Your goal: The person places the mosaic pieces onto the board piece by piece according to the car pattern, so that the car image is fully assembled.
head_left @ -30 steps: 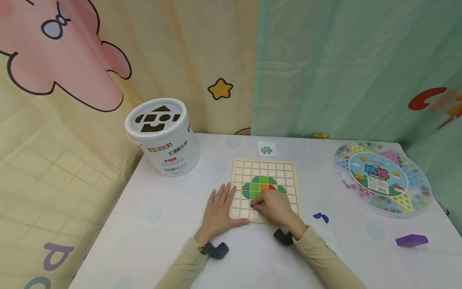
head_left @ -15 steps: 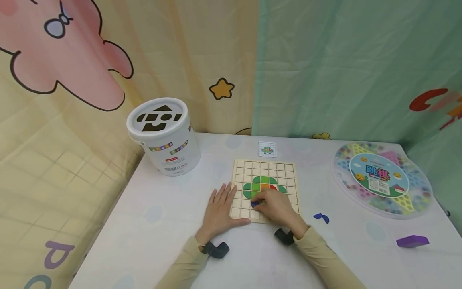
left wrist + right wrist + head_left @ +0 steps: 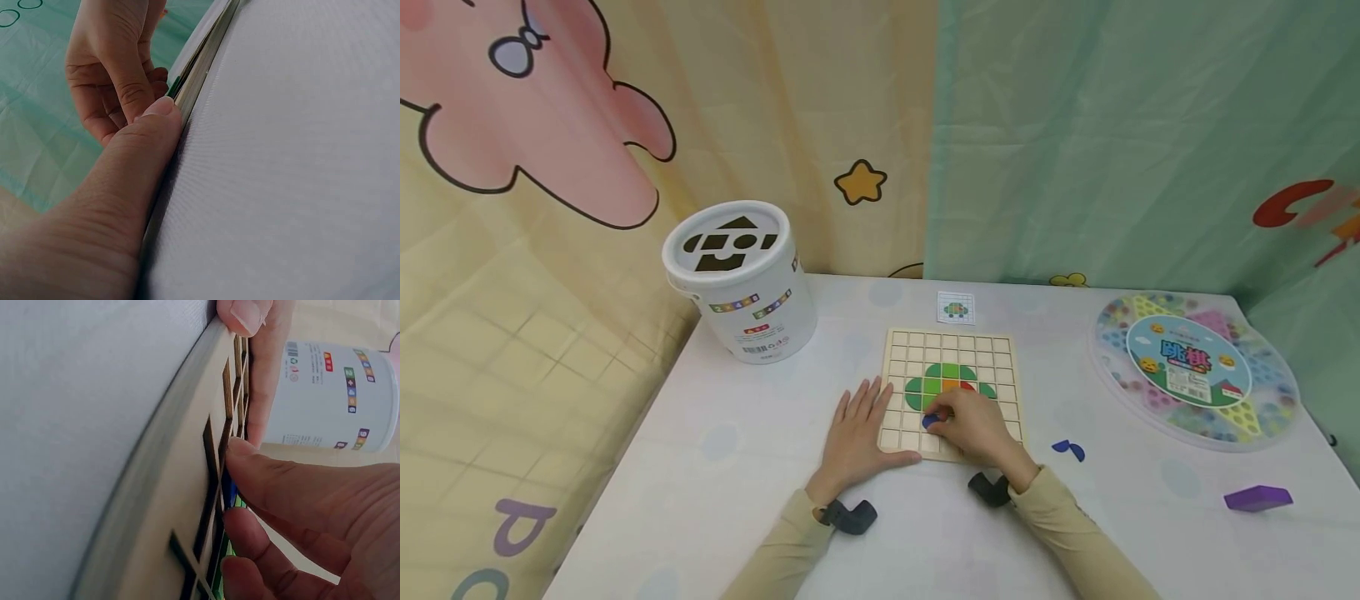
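Note:
A square wooden grid board lies on the table, with green, orange and red flat pieces set in its middle cells. My right hand is over the board's lower half, pinching a small blue piece between thumb and fingers, right at a cell below the green pieces. Fingers partly cover the blue piece in the right wrist view. My left hand lies spread along the board's left side, its thumb on the near edge; the left wrist view shows that thumb against the rim.
Two loose blue pieces lie right of the board. Behind it is a small picture card. A white bucket with shaped lid holes stands back left. A round Chinese checkers set and a purple block are on the right.
The blue piece has turned slightly within my right fingers and shows more of itself, staying over nearly the same cell. My left hand keeps its place at the board.

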`<state>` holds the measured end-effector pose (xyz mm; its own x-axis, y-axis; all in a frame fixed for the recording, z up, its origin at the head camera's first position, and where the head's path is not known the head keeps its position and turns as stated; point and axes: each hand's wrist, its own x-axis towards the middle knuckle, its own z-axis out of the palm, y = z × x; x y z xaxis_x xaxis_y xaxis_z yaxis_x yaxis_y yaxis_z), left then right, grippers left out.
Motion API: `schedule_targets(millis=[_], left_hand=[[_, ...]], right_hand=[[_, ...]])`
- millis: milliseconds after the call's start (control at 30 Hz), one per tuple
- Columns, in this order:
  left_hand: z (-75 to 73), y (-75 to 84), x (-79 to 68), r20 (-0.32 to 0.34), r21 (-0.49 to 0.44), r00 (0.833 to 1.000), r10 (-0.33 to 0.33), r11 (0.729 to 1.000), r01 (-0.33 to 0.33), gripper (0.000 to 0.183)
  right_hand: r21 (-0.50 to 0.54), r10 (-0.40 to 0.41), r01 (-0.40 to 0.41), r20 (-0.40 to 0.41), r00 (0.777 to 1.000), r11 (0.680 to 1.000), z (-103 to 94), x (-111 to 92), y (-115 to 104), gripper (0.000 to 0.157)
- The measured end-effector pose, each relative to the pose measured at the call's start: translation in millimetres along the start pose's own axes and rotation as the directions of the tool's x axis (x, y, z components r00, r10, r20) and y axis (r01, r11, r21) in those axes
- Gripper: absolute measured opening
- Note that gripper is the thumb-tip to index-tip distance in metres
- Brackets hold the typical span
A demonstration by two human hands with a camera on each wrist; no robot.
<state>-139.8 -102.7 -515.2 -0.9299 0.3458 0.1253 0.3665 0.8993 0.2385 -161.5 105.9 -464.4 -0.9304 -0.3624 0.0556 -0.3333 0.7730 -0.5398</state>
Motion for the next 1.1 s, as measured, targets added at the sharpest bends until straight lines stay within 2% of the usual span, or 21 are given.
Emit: schedule_targets(millis=[167,367,600,733,933,1100], left_hand=[[-0.9,1.1,0.8,-0.004,0.002,1.000,-0.001,1.000,0.001,0.112],[-2.2,2.5,1.9,-0.001,0.005,1.000,0.001,1.000,-0.001,0.111],[-3.2,3.6,0.8,-0.003,-0.001,1.000,-0.004,1.000,0.004,0.111],[-2.3,3.4,-0.4,-0.010,-0.012,1.000,0.002,1.000,-0.002,0.111],[-1.8,2.9,-1.4,-0.022,-0.021,1.000,0.003,1.000,-0.003,0.112],[-0.1,2.5,-0.9,-0.025,-0.013,1.000,0.008,1.000,-0.009,0.111]], right_hand=[[0.019,0.018,-0.018,-0.019,1.000,1.000,0.4,-1.6,1.2,0.015],[0.019,0.002,-0.002,-0.033,0.999,1.000,-2.4,-7.2,1.0,0.016],[0.035,0.061,-0.059,-0.060,0.996,0.998,-19.5,-27.6,9.8,0.011],[0.033,0.110,-0.108,-0.094,0.989,0.994,-36.2,-43.3,30.0,0.009],[-0.020,0.180,-0.187,-0.188,0.966,0.982,-65.6,-70.2,69.8,0.017],[-0.052,0.233,-0.244,-0.159,0.959,0.968,-83.6,-90.4,95.2,0.027]])
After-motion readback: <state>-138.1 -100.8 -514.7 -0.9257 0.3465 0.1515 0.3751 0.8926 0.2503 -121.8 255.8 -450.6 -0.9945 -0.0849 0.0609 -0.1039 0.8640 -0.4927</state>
